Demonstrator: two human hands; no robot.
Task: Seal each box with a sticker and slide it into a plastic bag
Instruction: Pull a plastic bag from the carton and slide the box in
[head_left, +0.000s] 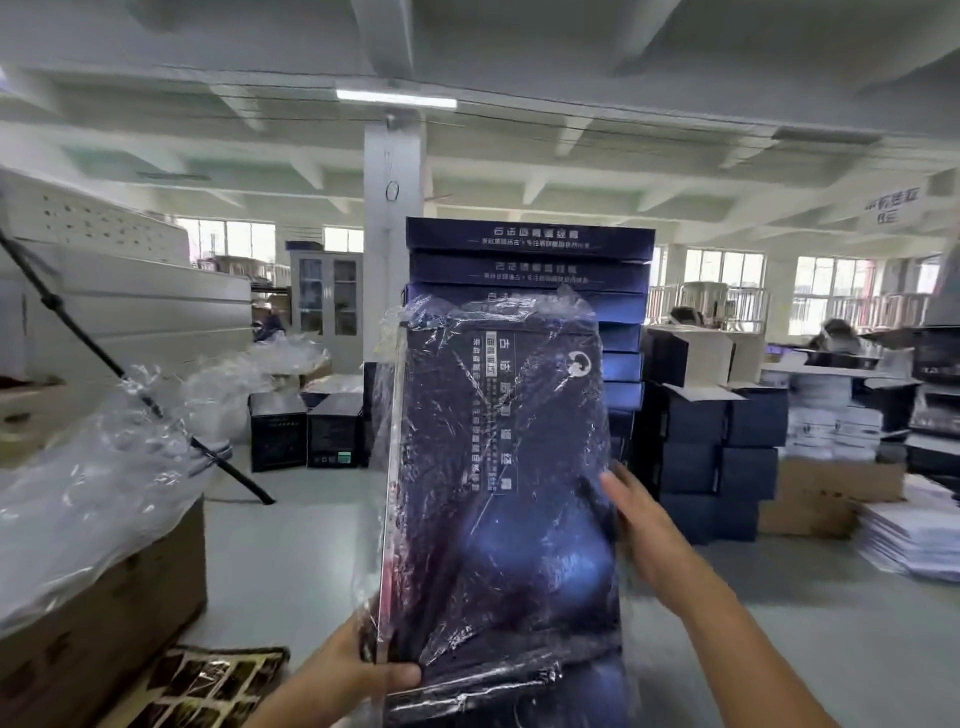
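The flat dark-navy cardboard box (498, 493) stood upright at the centre of the view. It was already inside a crinkled clear plastic bag (566, 312), whose loose mouth rose past the box's top edge toward twelve o'clock. The person's left hand (363, 670) gripped the bagged box's lower corner at seven o'clock, with the thumb curled across the front. The right hand (641, 525), at four o'clock, lay with straight fingers along the box's right edge and pinched nothing.

Whether a sticker sealed this box could not be told, as its flap was hidden. Its bagging looked all but finished, with only settling the bag and setting it down left.

A sheet of gold-and-black stickers (208, 686) lay at eight o'clock. A heap of clear bags (78, 493) sat on a brown carton (104, 613) at nine o'clock. Behind the held box, a tall stack of matching navy boxes (530, 249) showed no plastic, so more boxes probably remained to do.
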